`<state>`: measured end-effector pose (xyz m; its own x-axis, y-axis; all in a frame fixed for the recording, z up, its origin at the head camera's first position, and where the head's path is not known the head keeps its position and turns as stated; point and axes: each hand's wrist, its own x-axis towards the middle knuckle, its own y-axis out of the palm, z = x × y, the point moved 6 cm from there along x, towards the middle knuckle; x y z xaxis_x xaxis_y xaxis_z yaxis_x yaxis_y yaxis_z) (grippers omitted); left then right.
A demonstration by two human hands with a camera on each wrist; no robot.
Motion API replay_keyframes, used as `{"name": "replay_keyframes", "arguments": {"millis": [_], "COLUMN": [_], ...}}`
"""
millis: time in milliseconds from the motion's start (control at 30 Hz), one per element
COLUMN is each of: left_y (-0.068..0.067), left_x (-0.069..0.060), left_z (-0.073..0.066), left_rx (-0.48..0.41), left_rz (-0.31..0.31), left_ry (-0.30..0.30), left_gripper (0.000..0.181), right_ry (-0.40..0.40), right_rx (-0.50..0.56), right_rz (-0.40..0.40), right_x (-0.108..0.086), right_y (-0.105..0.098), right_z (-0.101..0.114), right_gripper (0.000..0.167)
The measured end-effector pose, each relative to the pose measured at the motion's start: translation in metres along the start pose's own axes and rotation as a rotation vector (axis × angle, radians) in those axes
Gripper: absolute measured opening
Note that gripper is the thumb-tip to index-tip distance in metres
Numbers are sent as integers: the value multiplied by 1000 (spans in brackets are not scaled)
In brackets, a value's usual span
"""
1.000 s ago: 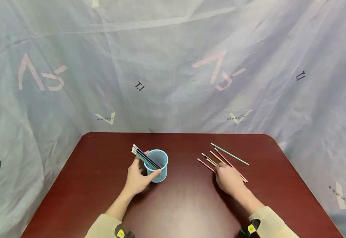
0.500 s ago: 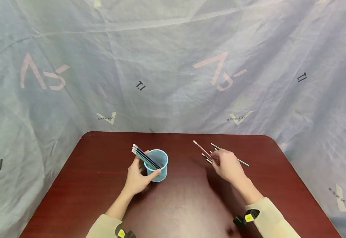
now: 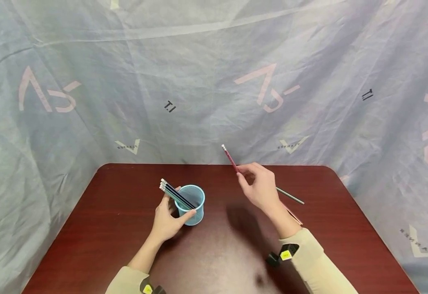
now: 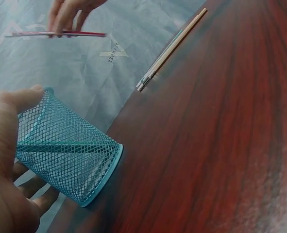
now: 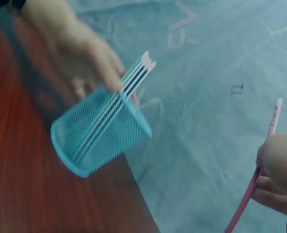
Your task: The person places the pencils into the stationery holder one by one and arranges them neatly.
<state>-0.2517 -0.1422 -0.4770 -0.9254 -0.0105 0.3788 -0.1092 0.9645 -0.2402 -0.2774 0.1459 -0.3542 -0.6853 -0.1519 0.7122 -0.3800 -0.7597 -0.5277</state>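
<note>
My left hand (image 3: 167, 220) grips a light-blue mesh pencil cup (image 3: 196, 217) by its rim and side, and the cup stands on the table. Several pencils (image 3: 175, 194), dark blue and teal with white eraser ends, lean in it against the rim on the left. Above the table to the right of the cup, my right hand (image 3: 262, 185) pinches a red pencil (image 3: 230, 158) between thumb and fingers. Its eraser end points up and away; in the right wrist view the red pencil (image 5: 274, 118) slants beside the curled right hand (image 5: 279, 167).
On the right of the dark red table (image 3: 125, 228) lies a green pencil (image 3: 291, 196). Others lie beneath my right forearm, mostly hidden; the left wrist view shows loose pencils (image 4: 175, 48) lying together. A grey printed cloth (image 3: 206, 81) hangs behind the table.
My right hand has picked the red pencil up from the loose pencils, raised it and carried it left toward the cup. The left hand and cup stay in place.
</note>
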Motion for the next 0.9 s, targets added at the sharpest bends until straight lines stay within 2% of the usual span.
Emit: {"name": "replay_keyframes", "arguments": {"millis": [267,533,700,900], "left_y": [-1,1,1,0], "left_x": [0,0,-1,0], "left_z": [-1,1,2,-3], "left_rx": [-6,11,20,22], "left_rz": [-2,2,10,4], "left_ry": [-9,2,-4,17], "left_gripper": [85,86,88,87], "right_ry": [19,41,36,15], "right_rx": [150,281,344,410], "right_rz": [-48,-57,-41,3], "right_x": [20,27,30,30], "right_y": [18,37,52,73], "right_z": [22,38,50,62], "right_gripper": [14,13,13,13]}}
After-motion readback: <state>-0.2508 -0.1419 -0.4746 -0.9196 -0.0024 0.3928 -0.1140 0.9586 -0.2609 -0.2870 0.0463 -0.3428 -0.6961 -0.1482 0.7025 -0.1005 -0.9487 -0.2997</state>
